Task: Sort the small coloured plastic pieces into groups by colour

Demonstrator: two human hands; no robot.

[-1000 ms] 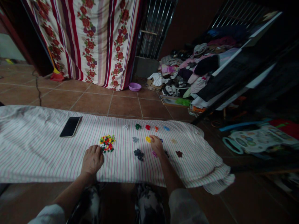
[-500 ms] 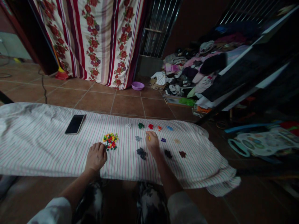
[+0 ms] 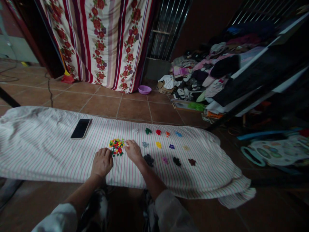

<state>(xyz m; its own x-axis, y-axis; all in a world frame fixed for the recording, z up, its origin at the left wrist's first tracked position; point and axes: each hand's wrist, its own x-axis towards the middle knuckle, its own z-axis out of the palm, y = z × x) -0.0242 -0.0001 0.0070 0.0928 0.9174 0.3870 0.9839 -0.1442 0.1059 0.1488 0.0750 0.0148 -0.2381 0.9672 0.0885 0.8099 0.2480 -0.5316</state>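
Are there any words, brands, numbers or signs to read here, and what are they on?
None that I can read.
Phone: dark screen, no readable text.
Patterned white thing on the right: too blurred.
Mixed coloured pieces: too small to tell.

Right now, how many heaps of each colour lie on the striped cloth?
Mixed-colour heap: 1
White heap: 1
Green heap: 1
Red heap: 1
Orange heap: 1
Light blue heap: 1
Light grey heap: 1
Yellow heap: 1
Dark blue heap: 1
Beige heap: 1
Dark grey heap: 1
Pinkish-purple heap: 1
Black heap: 1
Brown heap: 1
Total: 14
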